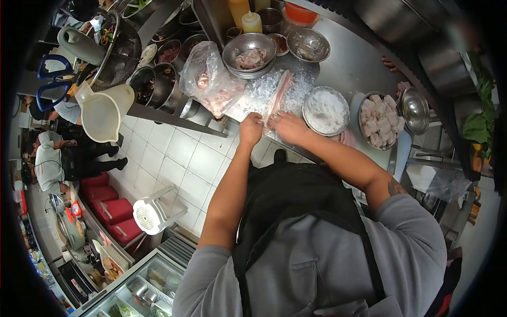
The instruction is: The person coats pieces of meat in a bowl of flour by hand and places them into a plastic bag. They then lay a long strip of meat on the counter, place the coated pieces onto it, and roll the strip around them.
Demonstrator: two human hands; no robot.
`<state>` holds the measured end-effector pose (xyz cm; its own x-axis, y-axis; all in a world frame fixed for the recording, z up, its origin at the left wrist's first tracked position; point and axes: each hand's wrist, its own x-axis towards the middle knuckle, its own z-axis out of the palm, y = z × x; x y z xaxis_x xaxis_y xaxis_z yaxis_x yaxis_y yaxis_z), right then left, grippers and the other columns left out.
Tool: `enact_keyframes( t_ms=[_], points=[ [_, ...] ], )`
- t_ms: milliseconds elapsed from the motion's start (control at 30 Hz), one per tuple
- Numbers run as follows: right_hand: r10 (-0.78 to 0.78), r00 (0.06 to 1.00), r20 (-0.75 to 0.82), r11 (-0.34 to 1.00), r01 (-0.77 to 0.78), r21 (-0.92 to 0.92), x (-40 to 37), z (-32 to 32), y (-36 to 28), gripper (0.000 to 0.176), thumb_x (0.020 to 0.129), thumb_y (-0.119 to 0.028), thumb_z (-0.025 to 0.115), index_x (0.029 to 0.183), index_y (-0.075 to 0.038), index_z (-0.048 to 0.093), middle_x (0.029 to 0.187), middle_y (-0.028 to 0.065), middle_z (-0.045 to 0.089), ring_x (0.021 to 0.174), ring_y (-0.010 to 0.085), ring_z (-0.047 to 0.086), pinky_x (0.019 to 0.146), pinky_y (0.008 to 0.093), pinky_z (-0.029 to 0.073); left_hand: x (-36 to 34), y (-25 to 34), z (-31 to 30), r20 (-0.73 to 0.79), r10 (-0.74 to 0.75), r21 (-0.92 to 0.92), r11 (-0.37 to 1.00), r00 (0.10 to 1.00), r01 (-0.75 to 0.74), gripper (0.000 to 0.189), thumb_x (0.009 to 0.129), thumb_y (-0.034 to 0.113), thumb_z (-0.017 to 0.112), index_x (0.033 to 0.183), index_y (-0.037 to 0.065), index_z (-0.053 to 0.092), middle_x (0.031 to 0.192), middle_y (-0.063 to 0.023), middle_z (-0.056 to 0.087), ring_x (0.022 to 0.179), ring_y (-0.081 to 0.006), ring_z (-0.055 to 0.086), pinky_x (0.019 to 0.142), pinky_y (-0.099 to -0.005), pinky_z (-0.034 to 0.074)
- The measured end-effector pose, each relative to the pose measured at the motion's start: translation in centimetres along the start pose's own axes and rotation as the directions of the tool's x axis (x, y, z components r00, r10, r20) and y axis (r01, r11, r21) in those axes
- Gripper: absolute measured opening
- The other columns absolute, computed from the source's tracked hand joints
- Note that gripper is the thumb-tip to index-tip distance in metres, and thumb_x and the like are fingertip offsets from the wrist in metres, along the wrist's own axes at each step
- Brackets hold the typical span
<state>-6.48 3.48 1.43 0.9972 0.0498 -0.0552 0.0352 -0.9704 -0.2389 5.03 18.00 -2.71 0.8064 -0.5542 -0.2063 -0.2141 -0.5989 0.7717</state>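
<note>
A: Where is the strip of raw meat [280, 92]?

B: On the steel counter [343, 63], lying in scattered white powder [301, 79], one end at the near edge, the rest running slantwise toward the far side

A: And the hands?

B: Both at its near end. The left hand [252, 129] is curled like a fist there; I cannot tell whether it grips the meat. The right hand [287, 127] lays its fingers over the strip, and whether they close on it is hidden too

A: What stands about them?

B: Just beside the right hand, a bowl of white powder [322, 132]; further toward the right end, a pan of pale meat pieces [362, 127]. Beyond the strip, toward the far edge, a steel bowl of meat slices [235, 45] sits next to a smeared steel bowl [298, 37]. At the left end, a clear plastic bag [211, 55] with meat in it

A: Further out?

B: Another person's fingers [390, 64] near the far edge, a translucent jug [100, 119] well to the left, and a white stool [150, 215] on the tiled floor [179, 145]
</note>
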Motion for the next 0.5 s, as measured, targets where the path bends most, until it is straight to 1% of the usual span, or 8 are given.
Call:
enact_keyframes(
  t_ms=[67, 167, 267, 367, 467, 500],
  points=[
    [0.015, 0.997, 0.076, 0.998, -0.010, -0.064, -0.3, -0.5, -0.3, 0.025, 0.084, -0.010, 0.055, 0.103, -0.014, 0.071, 0.103, 0.0063, 0.067, 0.107, 0.0257, 0.058, 0.090, 0.0411, 0.048, 0.2, -0.1, -0.2, 0.012, -0.039, -0.091, 0.995, 0.999, 0.040, 0.026, 0.078, 0.010, 0.069, 0.104, 0.005, 0.069, 0.088, -0.0177, 0.071, 0.083, -0.0327, 0.069, 0.079, -0.0407, 0.054],
    [0.068, 0.986, 0.155, 0.989, -0.046, -0.140, -0.3, -0.9, -0.3, 0.027, 0.082, -0.009, 0.056, 0.105, -0.012, 0.070, 0.103, 0.0071, 0.067, 0.108, 0.0272, 0.057, 0.091, 0.0413, 0.048, 0.9, -0.6, 0.0, -0.015, -0.014, -0.037, 0.999, 1.000, 0.014, 0.027, 0.078, 0.016, 0.070, 0.102, 0.004, 0.070, 0.089, -0.0184, 0.071, 0.085, -0.0339, 0.069, 0.080, -0.0408, 0.054],
    [0.033, 0.999, 0.042, 0.999, -0.034, 0.029, -0.7, -0.6, -0.3, 0.027, 0.082, -0.008, 0.056, 0.106, -0.009, 0.068, 0.104, 0.0092, 0.066, 0.108, 0.0285, 0.057, 0.091, 0.0416, 0.048, 0.8, -0.2, 0.2, -0.024, -0.071, 0.167, 0.983, 0.997, 0.074, 0.025, 0.078, 0.022, 0.070, 0.097, 0.005, 0.072, 0.091, -0.0201, 0.072, 0.089, -0.0361, 0.069, 0.082, -0.0419, 0.054],
    [0.007, 1.000, 0.012, 1.000, -0.007, -0.002, -0.8, 0.9, -0.2, 0.026, 0.082, -0.009, 0.056, 0.105, -0.007, 0.068, 0.106, 0.0108, 0.066, 0.109, 0.0290, 0.057, 0.091, 0.0419, 0.048, -0.4, 2.9, -1.0, 0.079, -0.157, 0.257, 0.957, 0.984, 0.132, 0.024, 0.077, 0.025, 0.069, 0.091, 0.006, 0.074, 0.093, -0.0222, 0.071, 0.092, -0.0377, 0.069, 0.085, -0.0437, 0.053],
    [0.032, 0.999, 0.032, 0.999, -0.032, -0.009, -0.9, 0.6, -0.4, 0.026, 0.081, -0.008, 0.057, 0.105, -0.007, 0.068, 0.108, 0.0108, 0.065, 0.109, 0.0291, 0.057, 0.092, 0.0421, 0.048, 0.1, 2.2, 0.2, 0.115, -0.099, 0.367, 0.929, 0.988, 0.050, 0.022, 0.077, 0.023, 0.068, 0.088, 0.005, 0.073, 0.094, -0.0227, 0.071, 0.092, -0.0384, 0.069, 0.085, -0.0449, 0.053],
    [0.029, 0.999, 0.031, 0.999, -0.028, -0.018, -1.0, 0.5, -0.5, 0.026, 0.081, -0.008, 0.057, 0.104, -0.007, 0.068, 0.108, 0.0106, 0.065, 0.109, 0.0292, 0.057, 0.092, 0.0422, 0.048, 0.1, 2.1, 0.3, 0.108, -0.087, 0.367, 0.929, 0.990, 0.041, 0.022, 0.077, 0.023, 0.068, 0.088, 0.005, 0.073, 0.093, -0.0228, 0.071, 0.092, -0.0386, 0.069, 0.085, -0.0452, 0.053]
  ],
)
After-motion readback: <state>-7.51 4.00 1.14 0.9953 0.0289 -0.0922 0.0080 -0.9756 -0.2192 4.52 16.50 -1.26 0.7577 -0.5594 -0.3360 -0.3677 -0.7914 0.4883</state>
